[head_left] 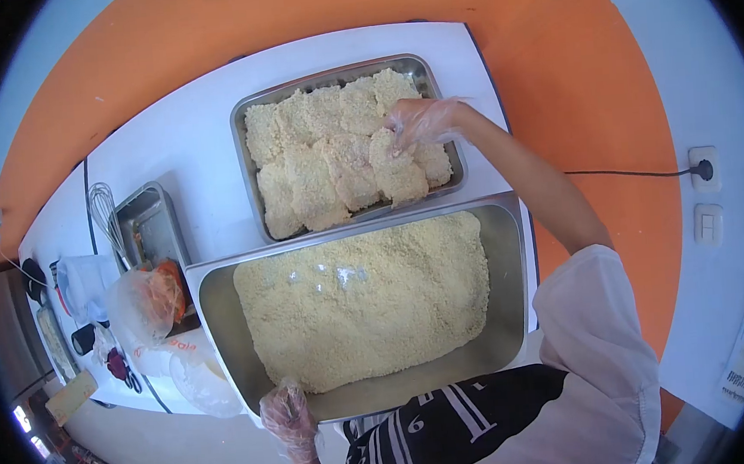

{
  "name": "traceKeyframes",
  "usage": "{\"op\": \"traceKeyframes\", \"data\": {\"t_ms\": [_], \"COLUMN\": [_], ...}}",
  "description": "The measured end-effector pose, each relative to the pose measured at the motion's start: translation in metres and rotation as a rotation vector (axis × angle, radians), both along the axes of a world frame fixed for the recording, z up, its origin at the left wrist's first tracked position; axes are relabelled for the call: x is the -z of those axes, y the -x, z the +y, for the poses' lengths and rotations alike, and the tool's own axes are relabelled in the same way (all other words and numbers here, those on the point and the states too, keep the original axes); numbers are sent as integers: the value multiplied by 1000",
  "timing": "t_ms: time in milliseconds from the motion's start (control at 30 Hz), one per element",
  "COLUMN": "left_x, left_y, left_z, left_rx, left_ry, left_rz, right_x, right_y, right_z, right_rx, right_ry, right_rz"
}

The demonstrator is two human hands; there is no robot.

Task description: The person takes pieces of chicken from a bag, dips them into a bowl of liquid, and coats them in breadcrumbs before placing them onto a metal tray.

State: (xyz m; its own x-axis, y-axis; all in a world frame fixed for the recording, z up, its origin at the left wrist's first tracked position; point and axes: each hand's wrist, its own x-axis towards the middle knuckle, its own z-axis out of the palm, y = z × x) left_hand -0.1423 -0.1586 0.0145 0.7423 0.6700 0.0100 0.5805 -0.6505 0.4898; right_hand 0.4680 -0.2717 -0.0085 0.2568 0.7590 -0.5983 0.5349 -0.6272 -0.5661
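Observation:
My right hand (423, 122), in a clear plastic glove, reaches over the steel tray (459, 170). Its fingers are closed on the upper end of a crumb-coated cutlet (398, 168) at the right of the tray. Several more coated cutlets (313, 184) lie there in two overlapping rows. Nearer my body stands a deep steel pan (507, 283) holding a broad heap of pale breadcrumbs (368, 305). At the pan's near left corner my left hand (290, 417), also gloved, is closed over the rim.
To the left, a whisk (105, 212) leans in a smaller metal tray (159, 204), beside plastic bags (146, 304). Scissors (130, 376) lie close to the table's left end. An orange wall (585, 70) borders the white table (200, 123); a plugged-in cable (635, 172) runs along it at right.

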Motion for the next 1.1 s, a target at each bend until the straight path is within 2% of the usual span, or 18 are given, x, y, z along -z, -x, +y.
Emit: {"op": "traceKeyframes", "data": {"t_ms": [167, 233, 267, 433, 667, 733, 767, 833, 867, 933, 967, 1033, 1067, 1100], "left_x": [-3, -2, -3, -2, -3, -3, -4, -5, -4, -4, -5, 1, 1, -5], "left_y": [0, -1, -1, 0, -2, -3, -3, -1, 2, 3, 1, 5, 9, 0], "left_z": [-1, -2, -2, 0, -3, -3, -3, -2, 0, 2, 2, 2, 2, 3], "left_rx": [-23, -16, -22, 5, -77, -94, -78, -64, -40, -12, -9, 58, 66, 32], "left_ry": [46, 33, 60, 62, 82, 98, 85, 75, 76, 85, 52, -49, -42, 69], "left_rz": [18, 21, 10, 7, 27, 10, 16, 29, 41, 72, 74, 95, 105, 96], "right_x": [23, 21, 20, 20, 1, -8, -6, 0, 3, 10, 19, 31, 29, 6], "right_y": [-9, -5, -3, 3, 7, 11, 15, 24, 29, 46, 52, 60, 63, 64], "right_z": [-5, -10, -10, -9, -1, 3, 1, -6, -6, -5, -7, -12, -14, -6], "right_rx": [29, 226, 231, 188, 88, -69, -72, -18, -18, 8, 17, -148, -141, -95], "right_ry": [-57, -115, -112, -98, -20, -67, -66, -362, -360, -555, -541, -533, -525, -457], "right_rz": [51, 248, 248, 71, -39, -251, -247, -537, -529, -723, -703, -606, -598, -553]}}
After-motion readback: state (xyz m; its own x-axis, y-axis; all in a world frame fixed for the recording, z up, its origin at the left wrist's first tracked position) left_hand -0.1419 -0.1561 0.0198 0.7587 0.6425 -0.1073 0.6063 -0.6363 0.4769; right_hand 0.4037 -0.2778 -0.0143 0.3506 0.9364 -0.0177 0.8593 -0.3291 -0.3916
